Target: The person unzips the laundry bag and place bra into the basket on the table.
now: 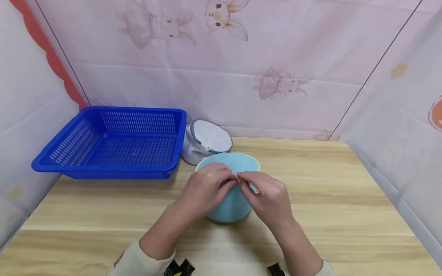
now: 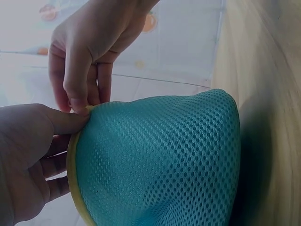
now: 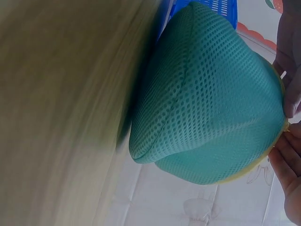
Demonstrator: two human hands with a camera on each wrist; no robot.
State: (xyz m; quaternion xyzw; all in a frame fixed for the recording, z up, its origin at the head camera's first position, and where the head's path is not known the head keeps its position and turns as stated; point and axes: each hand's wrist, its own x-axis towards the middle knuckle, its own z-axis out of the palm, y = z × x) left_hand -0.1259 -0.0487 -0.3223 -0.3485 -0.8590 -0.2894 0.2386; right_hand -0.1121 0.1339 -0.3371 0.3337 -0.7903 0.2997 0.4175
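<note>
A light blue mesh laundry bag (image 1: 228, 212) with yellow edging stands upright on the table in front of me. My left hand (image 1: 207, 188) pinches its yellow-edged rim between thumb and forefinger. Close beside it, my right hand (image 1: 271, 195) pinches the same spot, so the fingertips of both hands nearly meet. A tiny pale piece shows between them, too small to identify. In the left wrist view the bag's mesh side (image 2: 164, 155) bulges below the hands. The right wrist view shows the bag's bottom corner (image 3: 141, 153) near the tabletop, with both hands at the rim.
A blue plastic basket (image 1: 108, 168) stands at the back left. Between it and the bag sits a white mesh laundry bag (image 1: 212, 136) with grey edging. The wooden table (image 1: 338, 199) is bordered by fabric-covered walls (image 1: 310, 46) printed with rabbits.
</note>
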